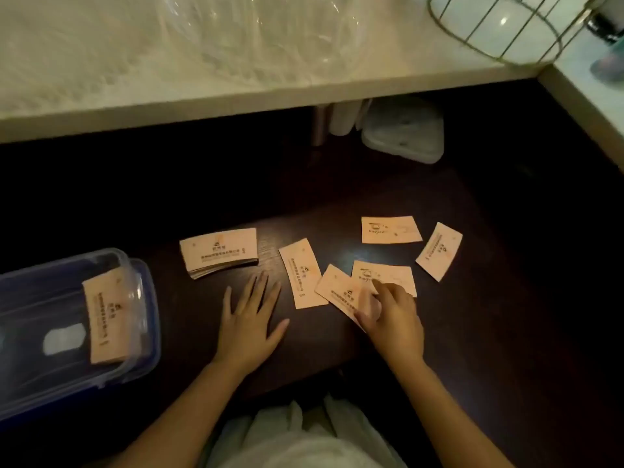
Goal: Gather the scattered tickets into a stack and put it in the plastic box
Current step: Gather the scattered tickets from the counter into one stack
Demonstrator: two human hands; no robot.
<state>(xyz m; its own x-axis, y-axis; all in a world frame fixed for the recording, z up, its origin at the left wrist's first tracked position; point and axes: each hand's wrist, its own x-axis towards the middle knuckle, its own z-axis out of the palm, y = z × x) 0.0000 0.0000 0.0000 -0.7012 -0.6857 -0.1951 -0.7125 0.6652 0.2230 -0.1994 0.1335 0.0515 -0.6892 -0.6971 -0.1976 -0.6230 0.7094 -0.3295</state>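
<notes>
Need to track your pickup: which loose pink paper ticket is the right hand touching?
The pink ticket nearest the person, under the right hand, overlapping a tilted ticket; the others lie untouched.

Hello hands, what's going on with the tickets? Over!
Left hand flat on table, empty. Right hand pinching overlapped tickets. Stack waiting, plastic box open. Nothing blocking.
</notes>
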